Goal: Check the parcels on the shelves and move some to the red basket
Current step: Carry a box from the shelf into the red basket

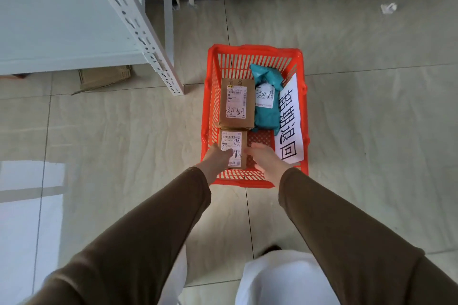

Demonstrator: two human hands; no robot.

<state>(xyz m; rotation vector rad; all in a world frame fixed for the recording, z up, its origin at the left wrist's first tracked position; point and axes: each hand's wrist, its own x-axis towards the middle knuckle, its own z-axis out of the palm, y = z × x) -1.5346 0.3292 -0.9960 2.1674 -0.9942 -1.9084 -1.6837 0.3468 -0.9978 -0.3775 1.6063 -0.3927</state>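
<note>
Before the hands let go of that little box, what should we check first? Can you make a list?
1. Small box inside the red basket: ok, it sits at the near end.
2. Box lying flat on the basket floor: cannot tell, the hands cover its lower edges.
3. Left hand on the box: ok, it touches the left side.
4. Right hand free to pull back: ok, its fingers look relaxed beside the box.
5. Room among the other parcels: ok, the bigger box and teal bag lie farther back.
6. Paper sign not squashed: ok, it leans on the right wall.
</note>
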